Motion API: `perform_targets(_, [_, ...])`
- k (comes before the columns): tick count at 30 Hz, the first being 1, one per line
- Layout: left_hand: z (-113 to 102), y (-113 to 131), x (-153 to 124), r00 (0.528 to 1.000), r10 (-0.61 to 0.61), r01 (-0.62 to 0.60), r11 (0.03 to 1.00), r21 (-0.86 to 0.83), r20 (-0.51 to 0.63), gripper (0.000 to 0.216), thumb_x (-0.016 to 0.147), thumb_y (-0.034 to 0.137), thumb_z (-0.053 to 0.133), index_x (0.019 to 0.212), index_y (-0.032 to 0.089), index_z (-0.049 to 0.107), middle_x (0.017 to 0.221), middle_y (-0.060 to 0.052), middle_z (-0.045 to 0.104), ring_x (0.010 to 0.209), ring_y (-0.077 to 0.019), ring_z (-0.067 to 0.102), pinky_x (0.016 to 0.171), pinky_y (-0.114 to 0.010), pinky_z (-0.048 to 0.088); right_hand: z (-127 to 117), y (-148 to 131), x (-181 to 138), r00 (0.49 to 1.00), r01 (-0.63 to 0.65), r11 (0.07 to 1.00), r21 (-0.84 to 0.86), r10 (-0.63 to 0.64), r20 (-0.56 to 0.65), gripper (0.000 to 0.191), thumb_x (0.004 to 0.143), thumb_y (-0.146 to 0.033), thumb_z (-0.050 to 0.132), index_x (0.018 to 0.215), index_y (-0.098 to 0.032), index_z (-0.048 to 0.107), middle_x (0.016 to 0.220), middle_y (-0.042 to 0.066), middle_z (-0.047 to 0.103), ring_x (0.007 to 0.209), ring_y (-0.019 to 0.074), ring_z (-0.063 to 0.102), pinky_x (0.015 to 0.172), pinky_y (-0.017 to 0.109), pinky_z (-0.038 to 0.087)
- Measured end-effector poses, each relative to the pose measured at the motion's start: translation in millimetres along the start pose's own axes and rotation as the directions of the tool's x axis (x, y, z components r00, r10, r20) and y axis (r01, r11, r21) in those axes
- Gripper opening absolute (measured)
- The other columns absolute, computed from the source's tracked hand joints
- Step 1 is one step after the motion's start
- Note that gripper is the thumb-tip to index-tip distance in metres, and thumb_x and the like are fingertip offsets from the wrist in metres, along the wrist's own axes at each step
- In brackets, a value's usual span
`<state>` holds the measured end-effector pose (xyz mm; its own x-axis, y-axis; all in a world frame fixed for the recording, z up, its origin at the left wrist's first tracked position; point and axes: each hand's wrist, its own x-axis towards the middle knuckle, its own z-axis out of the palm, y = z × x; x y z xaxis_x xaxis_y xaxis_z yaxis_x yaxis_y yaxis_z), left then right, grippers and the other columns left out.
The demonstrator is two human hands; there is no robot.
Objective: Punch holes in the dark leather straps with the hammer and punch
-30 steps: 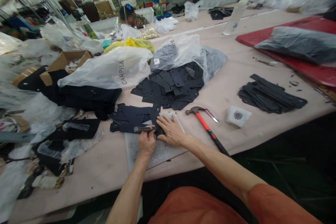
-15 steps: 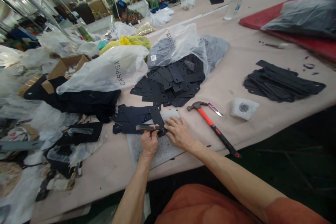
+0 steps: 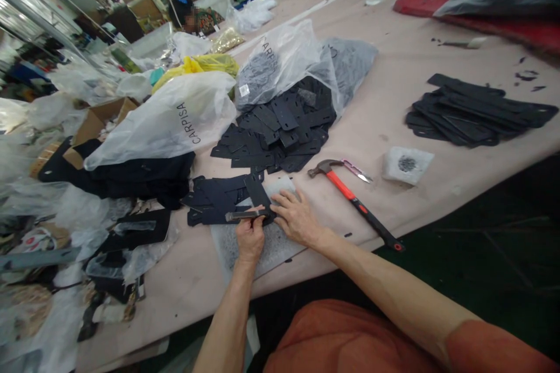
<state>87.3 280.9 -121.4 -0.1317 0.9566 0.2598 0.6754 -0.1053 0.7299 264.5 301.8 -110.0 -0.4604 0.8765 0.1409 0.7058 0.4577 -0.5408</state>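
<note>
My left hand point(image 3: 250, 241) is closed around a metal punch point(image 3: 240, 215), a dark bar-shaped tool held almost level over a black strip point(image 3: 258, 191). Its working end near the strip is hard to make out. My right hand point(image 3: 298, 218) lies flat with fingers apart, fingertips at the strip's right edge. Both hands are over a scuffed whitish board point(image 3: 236, 245). A heap of flat black pieces point(image 3: 212, 195) overlaps the board's left side. Right of my hands lies a claw hammer point(image 3: 350, 195) with a red and black handle, and small thread snips point(image 3: 356, 171) rest beside its head.
A larger pile of slotted black pieces point(image 3: 284, 125) spills from a plastic bag point(image 3: 301, 46). More strips point(image 3: 472, 111) are stacked at right, behind a whitish block point(image 3: 408, 166). Bags and a cardboard box point(image 3: 98, 119) crowd the left. A person point(image 3: 205, 18) sits beyond the table.
The view has shifted slightly, so the background sits higher and farther left. Both hands stay in nearly the same pose, with the punch still in my left hand.
</note>
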Motion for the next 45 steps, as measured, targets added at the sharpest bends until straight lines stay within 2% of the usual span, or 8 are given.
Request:
perform_targets(21, [13.2,-7.5,0.0,0.983,0.178,-0.184,0.964,0.194,0.048,0.023,0.09,0.019,0.048,0.103,0.016,0.066,0.105,-0.011,0.073,0.1,-0.0221,0.069,0.092,-0.037,0.054,-8.5,9.5,-0.7,1.0,0.005,0.988,0.154,-0.001,-0.026,0.037,0.087,-0.024,0.053,0.122,-0.024,0.062,0.138,0.007,0.054,0.132,0.0285,0.04,0.111,0.056,0.024])
perform_targets(25, [12.5,-7.6,0.2,0.985,0.165,-0.172,0.965,0.2,0.051,0.023,0.088,0.018,0.048,0.103,0.017,0.065,0.104,-0.01,0.073,0.1,-0.0225,0.069,0.091,-0.037,0.054,-41.9,40.2,-12.4,0.952,-0.123,0.979,0.161,0.162,-0.259,0.034,0.088,-0.024,0.049,0.119,-0.016,0.062,0.125,0.013,0.06,0.117,0.0269,0.052,0.103,0.045,0.038])
perform_targets(28, [13.1,-8.6,-0.3,0.984,0.171,-0.177,0.963,0.205,0.045,0.023,0.088,0.019,0.048,0.104,0.017,0.065,0.105,-0.011,0.073,0.099,-0.0229,0.069,0.089,-0.036,0.054,-68.2,70.0,-30.9,0.926,-0.312,0.948,-0.066,0.288,-0.245,0.035,0.086,-0.028,0.054,0.117,-0.013,0.06,0.117,0.017,0.06,0.112,0.031,0.053,0.097,0.045,0.041])
perform_targets(33, [14.6,-8.6,0.1,0.986,0.162,-0.169,0.959,0.228,0.05,0.023,0.089,0.02,0.049,0.105,0.018,0.064,0.104,-0.011,0.073,0.096,-0.0242,0.07,0.085,-0.036,0.055,-82.6,95.3,-56.4,0.82,-0.562,0.796,-0.224,0.572,-0.022,0.031,0.081,-0.03,0.06,0.107,-0.013,0.058,0.1,0.017,0.06,0.091,0.0287,0.059,0.075,0.038,0.046])
perform_targets(36, [13.6,-6.2,0.2,0.991,0.119,-0.133,0.955,0.265,0.068,0.021,0.087,0.02,0.05,0.103,0.019,0.063,0.094,-0.009,0.074,0.089,-0.0237,0.071,0.081,-0.034,0.055,-84.5,91.5,-61.7,0.692,-0.721,0.674,0.163,0.71,0.129,0.011,0.079,-0.023,0.059,0.086,-0.016,0.056,0.082,0.008,0.059,0.073,0.0188,0.058,0.063,0.029,0.045])
perform_targets(39, [11.3,-3.2,-1.2,0.992,0.092,-0.113,0.951,0.287,0.087,0.018,0.087,0.019,0.051,0.101,0.021,0.062,0.089,-0.007,0.073,0.084,-0.022,0.07,0.076,-0.031,0.054,-85.4,76.5,-67.9,0.626,-0.749,0.362,0.555,0.662,0.413,0.011,0.084,-0.025,0.053,0.076,-0.019,0.048,0.066,-0.001,0.05,0.053,0.0111,0.05,0.05,0.024,0.043])
perform_targets(43, [9.7,-2.0,-3.2,0.99,0.116,-0.136,0.95,0.282,0.086,0.018,0.086,0.016,0.052,0.1,0.022,0.061,0.09,-0.006,0.073,0.082,-0.0213,0.07,0.072,-0.029,0.053,-91.3,47.0,-71.6,0.505,-0.752,-0.031,0.659,0.615,0.605,0.015,0.09,-0.027,0.043,0.077,-0.021,0.043,0.056,-0.009,0.036,0.036,0.0055,0.031,0.035,0.017,0.029])
perform_targets(45, [9.6,-2.2,-3.4,0.989,0.124,-0.142,0.948,0.284,0.082,0.017,0.086,0.016,0.052,0.099,0.023,0.06,0.09,-0.006,0.073,0.081,-0.0214,0.07,0.071,-0.029,0.053,-108.7,25.6,-63.7,0.529,-0.727,-0.009,0.687,0.631,0.568,0.019,0.092,-0.034,0.043,0.078,-0.021,0.043,0.055,-0.01,0.033,0.033,0.0051,0.027,0.032,0.017,0.023])
